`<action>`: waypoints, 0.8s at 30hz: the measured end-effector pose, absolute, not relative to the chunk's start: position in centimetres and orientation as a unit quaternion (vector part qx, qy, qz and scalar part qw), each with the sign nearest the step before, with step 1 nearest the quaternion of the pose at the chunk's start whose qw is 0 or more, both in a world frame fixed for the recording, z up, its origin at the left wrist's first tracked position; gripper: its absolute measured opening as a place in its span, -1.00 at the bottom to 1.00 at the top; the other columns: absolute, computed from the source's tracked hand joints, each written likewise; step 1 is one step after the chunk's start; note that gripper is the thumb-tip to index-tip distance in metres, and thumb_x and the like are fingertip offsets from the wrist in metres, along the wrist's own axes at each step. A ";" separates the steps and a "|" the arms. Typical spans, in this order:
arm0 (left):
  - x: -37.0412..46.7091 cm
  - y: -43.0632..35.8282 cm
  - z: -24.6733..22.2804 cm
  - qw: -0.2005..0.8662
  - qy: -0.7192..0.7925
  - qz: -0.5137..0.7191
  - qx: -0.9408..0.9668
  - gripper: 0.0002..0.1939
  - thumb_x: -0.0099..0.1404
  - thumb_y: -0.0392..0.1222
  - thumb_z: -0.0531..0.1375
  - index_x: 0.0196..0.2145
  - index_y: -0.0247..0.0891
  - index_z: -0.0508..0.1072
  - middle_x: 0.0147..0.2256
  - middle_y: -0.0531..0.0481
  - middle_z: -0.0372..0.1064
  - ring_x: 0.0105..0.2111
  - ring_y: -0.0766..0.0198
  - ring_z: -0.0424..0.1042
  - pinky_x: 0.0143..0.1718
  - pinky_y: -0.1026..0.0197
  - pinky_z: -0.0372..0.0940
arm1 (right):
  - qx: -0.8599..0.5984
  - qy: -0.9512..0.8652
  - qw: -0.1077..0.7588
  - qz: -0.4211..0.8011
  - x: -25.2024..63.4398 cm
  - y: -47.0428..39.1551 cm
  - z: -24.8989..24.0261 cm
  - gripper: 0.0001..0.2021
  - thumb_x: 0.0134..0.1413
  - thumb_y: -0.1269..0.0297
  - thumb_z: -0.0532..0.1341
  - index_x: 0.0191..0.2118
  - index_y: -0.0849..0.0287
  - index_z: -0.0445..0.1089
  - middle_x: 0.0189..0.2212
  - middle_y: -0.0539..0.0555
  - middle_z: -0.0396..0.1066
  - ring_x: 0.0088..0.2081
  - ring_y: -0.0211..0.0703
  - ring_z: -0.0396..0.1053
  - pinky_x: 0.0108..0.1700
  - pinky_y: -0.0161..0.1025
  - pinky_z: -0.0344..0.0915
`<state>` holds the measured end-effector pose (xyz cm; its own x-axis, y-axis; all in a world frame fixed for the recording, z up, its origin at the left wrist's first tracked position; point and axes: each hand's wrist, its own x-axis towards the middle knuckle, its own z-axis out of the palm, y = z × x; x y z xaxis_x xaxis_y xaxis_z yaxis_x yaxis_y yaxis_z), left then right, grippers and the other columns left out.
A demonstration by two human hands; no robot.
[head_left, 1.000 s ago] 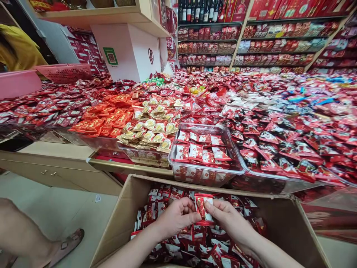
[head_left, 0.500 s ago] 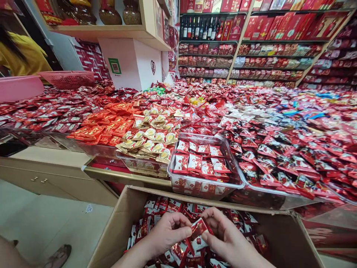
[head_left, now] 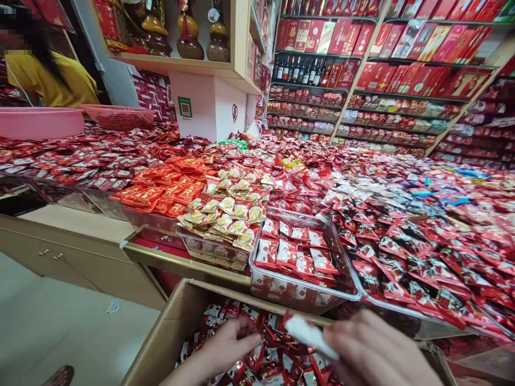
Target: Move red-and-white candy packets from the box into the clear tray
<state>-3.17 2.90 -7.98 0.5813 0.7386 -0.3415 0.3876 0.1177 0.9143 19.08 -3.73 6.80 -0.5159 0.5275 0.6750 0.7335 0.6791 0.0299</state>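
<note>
My right hand (head_left: 366, 343), smeared by motion, grips a small red and white candy packet (head_left: 308, 335) by one end. The packet is tilted over the open cardboard box (head_left: 155, 340). Several similar candy packets (head_left: 267, 370) lie loose inside this box. Over the box's left part, my left hand (head_left: 231, 343) holds nothing; its fingers are loosely bent, with the thumb apart from them. Just beyond the box is a clear plastic bin (head_left: 301, 292) with red and white packets (head_left: 287, 252) set in rows.
Gold packets (head_left: 233, 214) and orange packets (head_left: 164, 185) fill bins to the left. Dark red packets (head_left: 406, 257) heap up on the right. A pink basket (head_left: 120, 118) stands at the back left, near a person in yellow (head_left: 60, 80). Stocked shelves (head_left: 317, 86) line the back.
My left hand has let go of the candy packet. My right hand has moved it to the right and turned it. The view has tilted up a little.
</note>
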 end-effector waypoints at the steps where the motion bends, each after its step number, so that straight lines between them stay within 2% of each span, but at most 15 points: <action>1: -3.4 3.2 -8.4 0.584 0.448 0.136 0.663 -0.75 0.06 -0.04 0.05 -0.45 -0.31 0.29 -0.56 0.11 0.15 -0.54 0.38 0.11 -0.50 0.34 0.05 | -0.392 -0.846 0.321 -0.163 19.5 -2.9 7.7 -0.90 0.10 0.38 0.04 -0.29 0.21 0.28 -0.51 0.06 0.42 -0.51 -0.22 0.27 -0.44 -0.28 0.20; 3: -4.0 3.5 -9.3 0.543 0.468 0.114 0.688 -0.83 0.01 -0.14 0.06 -0.46 -0.30 0.32 -0.59 0.13 0.13 -0.55 0.37 0.09 -0.52 0.33 0.00 | -0.449 -0.838 0.263 -0.164 20.2 -0.8 8.8 -0.94 0.06 0.40 0.08 -0.35 0.21 0.29 -0.50 0.06 0.37 -0.46 -0.20 0.24 -0.41 -0.26 0.16; 6: -4.7 3.5 -10.2 0.484 0.481 0.075 0.727 -0.82 -0.01 -0.18 0.06 -0.43 -0.28 0.38 -0.60 0.13 0.15 -0.57 0.35 0.08 -0.56 0.32 -0.06 | -0.519 -0.828 0.117 -0.175 20.5 2.7 9.0 -0.82 0.10 0.37 0.02 -0.47 0.19 0.28 -0.54 0.05 0.32 -0.44 -0.18 0.23 -0.44 -0.27 0.11; 8: -5.0 3.4 -10.4 0.462 0.481 0.050 0.744 -0.79 -0.01 -0.18 0.06 -0.39 -0.25 0.40 -0.57 0.11 0.21 -0.55 0.34 0.13 -0.56 0.33 -0.05 | -0.533 -0.829 0.028 -0.166 20.2 4.4 8.7 -0.82 0.08 0.39 0.00 -0.47 0.19 0.28 -0.52 0.06 0.33 -0.43 -0.16 0.25 -0.44 -0.28 0.10; 10: -5.2 3.4 -10.5 0.445 0.483 0.026 0.754 -0.76 -0.02 -0.18 0.07 -0.37 -0.22 0.42 -0.52 0.09 0.29 -0.53 0.32 0.19 -0.56 0.33 -0.02 | -0.535 -0.830 -0.016 -0.157 19.7 5.6 8.5 -0.84 0.05 0.44 0.01 -0.45 0.20 0.29 -0.49 0.08 0.35 -0.42 -0.15 0.28 -0.45 -0.29 0.10; 14: -5.6 3.4 -10.4 0.422 0.486 -0.015 0.765 -0.74 -0.06 -0.18 0.08 -0.36 -0.17 0.43 -0.45 0.05 0.38 -0.49 0.26 0.28 -0.57 0.32 -0.01 | -0.541 -0.830 -0.034 -0.134 19.1 6.5 8.2 -0.86 0.02 0.44 0.04 -0.45 0.20 0.32 -0.50 0.09 0.39 -0.43 -0.13 0.32 -0.48 -0.30 0.11; 20: -6.0 3.4 -11.1 0.412 0.471 -0.052 0.778 -0.72 -0.05 -0.13 0.08 -0.32 -0.13 0.42 -0.39 0.04 0.41 -0.44 0.20 0.33 -0.58 0.32 0.01 | -0.536 -0.840 -0.035 -0.068 19.5 6.9 8.0 -0.75 0.03 0.11 0.09 -0.46 0.15 0.38 -0.39 0.09 0.38 -0.33 -0.14 0.34 -0.36 -0.32 0.21; 24: -6.0 3.4 -11.6 0.412 0.464 -0.079 0.780 -0.69 -0.05 -0.12 0.09 -0.29 -0.11 0.42 -0.36 0.04 0.42 -0.42 0.19 0.35 -0.57 0.31 0.03 | -0.535 -0.844 -0.028 -0.031 19.8 7.4 7.9 -0.72 0.02 0.06 0.08 -0.47 0.14 0.37 -0.36 0.04 0.39 -0.32 -0.18 0.35 -0.31 -0.35 0.22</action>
<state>-5.98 3.45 -11.61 0.5565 0.6592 -0.5057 0.7896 -0.2302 0.5688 19.78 7.36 7.91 -0.4257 0.9048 -0.0146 0.9013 0.4254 0.0823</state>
